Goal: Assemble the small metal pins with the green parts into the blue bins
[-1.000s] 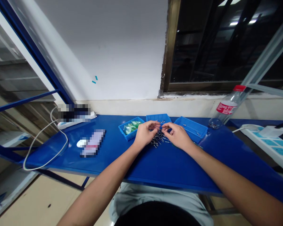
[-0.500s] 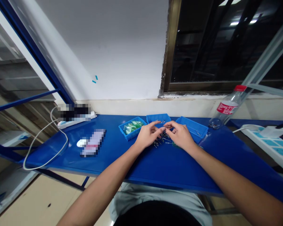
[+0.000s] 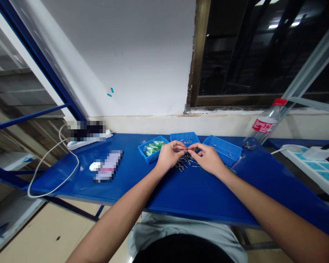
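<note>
My left hand [image 3: 170,155] and my right hand [image 3: 207,157] meet fingertip to fingertip over the blue table. Both are closed in a pinch; whatever lies between the fingertips is too small and covered to name. Beneath them spreads a heap of small thin metal pieces [image 3: 184,163], like rivets or pins, partly hidden by the hands. Just behind stands a blue bin [image 3: 184,136] with several such pieces in it. Left of my left hand, another blue bin [image 3: 150,159] holds green-and-clear plastic packets [image 3: 153,147]. A third blue bin [image 3: 226,146] beyond my right hand contains a few metal pieces.
A clear bottle with a red cap [image 3: 264,125] leans at the back right, near a white power strip [image 3: 315,164]. On the left lie a blurred-out phone-like object [image 3: 109,166], a white round item [image 3: 94,166] and a looped white cable [image 3: 77,164]. Behind the table rises a wall.
My fingers have curled in and drawn closer together at the tips. The left fingers came down from the middle bin, so more of its contents shows.
</note>
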`<state>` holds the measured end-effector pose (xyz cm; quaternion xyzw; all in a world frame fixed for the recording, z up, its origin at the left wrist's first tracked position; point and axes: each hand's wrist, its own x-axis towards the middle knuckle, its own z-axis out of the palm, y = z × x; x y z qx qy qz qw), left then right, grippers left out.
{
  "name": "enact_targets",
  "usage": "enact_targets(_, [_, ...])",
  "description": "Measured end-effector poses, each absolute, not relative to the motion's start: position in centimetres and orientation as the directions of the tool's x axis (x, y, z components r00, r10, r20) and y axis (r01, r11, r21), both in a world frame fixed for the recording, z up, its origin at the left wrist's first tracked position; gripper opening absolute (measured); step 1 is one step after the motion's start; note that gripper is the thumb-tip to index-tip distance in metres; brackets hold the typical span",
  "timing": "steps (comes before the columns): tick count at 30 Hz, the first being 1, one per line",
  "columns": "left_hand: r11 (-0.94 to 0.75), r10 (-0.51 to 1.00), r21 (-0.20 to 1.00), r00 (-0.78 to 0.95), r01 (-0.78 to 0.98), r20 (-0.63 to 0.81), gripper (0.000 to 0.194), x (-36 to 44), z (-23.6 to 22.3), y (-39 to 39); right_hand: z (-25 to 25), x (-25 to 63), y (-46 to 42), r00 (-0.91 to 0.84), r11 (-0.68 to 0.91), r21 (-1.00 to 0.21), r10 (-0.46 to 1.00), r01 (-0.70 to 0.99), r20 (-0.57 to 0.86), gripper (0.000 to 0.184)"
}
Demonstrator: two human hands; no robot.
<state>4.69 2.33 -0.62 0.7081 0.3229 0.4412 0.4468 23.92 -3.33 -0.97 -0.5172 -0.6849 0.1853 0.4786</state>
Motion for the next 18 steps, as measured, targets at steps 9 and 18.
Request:
enact_targets(9, [-0.635, 0.741, 0.718, 0.489, 0.286, 0.460, 0.025, 4.3, 0.3, 1.0, -1.0, 23.9, -3.2, -0.059, 0.431, -0.737, 0.879, 0.521, 0.472, 0.014])
enact_targets(18, [-0.621, 0.730, 0.766, 0.476, 0.165, 0.490, 0.021, 4.8, 0.5, 1.2, -0.8, 24.2, -3.3, -0.028, 0.411, -0.724, 0.878, 0.554, 0.477, 0.016])
